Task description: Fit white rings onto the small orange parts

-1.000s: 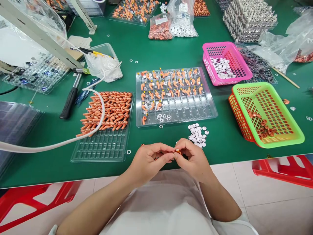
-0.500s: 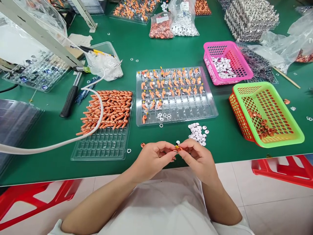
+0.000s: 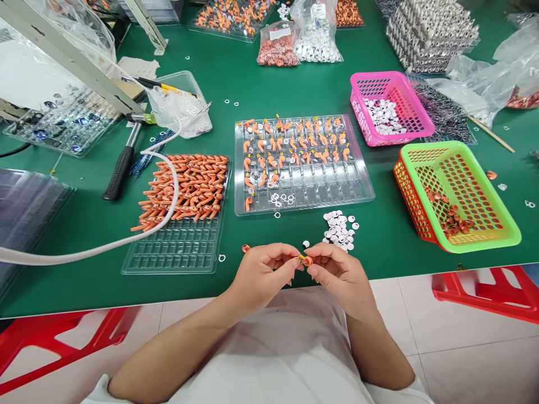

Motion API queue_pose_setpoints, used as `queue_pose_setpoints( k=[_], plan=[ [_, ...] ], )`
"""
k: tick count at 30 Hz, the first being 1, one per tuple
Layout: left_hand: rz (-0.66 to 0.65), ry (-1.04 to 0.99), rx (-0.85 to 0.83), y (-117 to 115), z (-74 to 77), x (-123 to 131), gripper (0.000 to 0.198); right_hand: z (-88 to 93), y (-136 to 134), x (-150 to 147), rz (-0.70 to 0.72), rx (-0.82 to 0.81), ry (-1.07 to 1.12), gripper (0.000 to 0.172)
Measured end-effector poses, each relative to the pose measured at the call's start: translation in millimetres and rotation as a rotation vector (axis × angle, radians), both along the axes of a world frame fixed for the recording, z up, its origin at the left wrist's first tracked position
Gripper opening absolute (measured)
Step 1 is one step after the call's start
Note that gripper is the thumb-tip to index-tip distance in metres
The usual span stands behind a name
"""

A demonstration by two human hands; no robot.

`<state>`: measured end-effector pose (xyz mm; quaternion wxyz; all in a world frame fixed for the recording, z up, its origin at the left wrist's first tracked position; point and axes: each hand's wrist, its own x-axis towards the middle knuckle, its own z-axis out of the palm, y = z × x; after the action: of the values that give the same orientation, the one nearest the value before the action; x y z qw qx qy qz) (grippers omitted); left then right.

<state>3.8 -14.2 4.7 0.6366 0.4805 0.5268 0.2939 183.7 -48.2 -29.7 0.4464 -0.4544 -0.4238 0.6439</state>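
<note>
My left hand [image 3: 263,275] and my right hand [image 3: 343,275] meet at the table's front edge, both closed in a pinch on one small orange plastic part [image 3: 308,261] with a bit of yellow on it. My fingers cover most of its shape. Just beyond them lies a small black-and-white disc [image 3: 306,244]. A pile of white discs [image 3: 339,230] is past my right hand, and a single orange piece [image 3: 246,248] lies beside my left. Farther off, a clear tray [image 3: 328,193] holds rows of curved orange parts with yellow tips and several loose white rings.
At left are a clear tray of orange tubes [image 3: 185,188], a white hose [image 3: 105,245] crossing it, and a hammer [image 3: 119,171]. A pink basket [image 3: 357,106] of white discs and a green basket [image 3: 501,224] with orange pieces stand at right. Filled bags [image 3: 278,47] sit behind.
My fingers have shifted slightly around the orange part, and more of it now shows between them. The trays and baskets stay where they were.
</note>
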Motion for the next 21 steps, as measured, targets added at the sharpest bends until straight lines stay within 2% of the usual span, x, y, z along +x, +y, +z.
queue_pose_setpoints(
  k=[5, 10, 16, 21],
  plan=[
    [-0.005, -0.033, -0.007, -1, -1.3, 0, 0.011, -3.4, -3, -1, -0.077, 0.026, -0.077, 0.014],
    [-0.068, -0.112, -0.069, -1, 0.0, -3, 0.016, -0.5, -3, 2, -0.155, 0.052, -0.182, 0.009],
    [-0.13, -0.152, -0.057, 4, 1.6, -12, 0.025, 4.3, 2, 8, -0.077, 0.051, -0.14, 0.006],
    [-0.156, -0.234, -0.046, 9, 0.6, -15, 0.026, 4.7, 6, 6, 0.001, -0.01, -0.055, 0.011]
  ],
)
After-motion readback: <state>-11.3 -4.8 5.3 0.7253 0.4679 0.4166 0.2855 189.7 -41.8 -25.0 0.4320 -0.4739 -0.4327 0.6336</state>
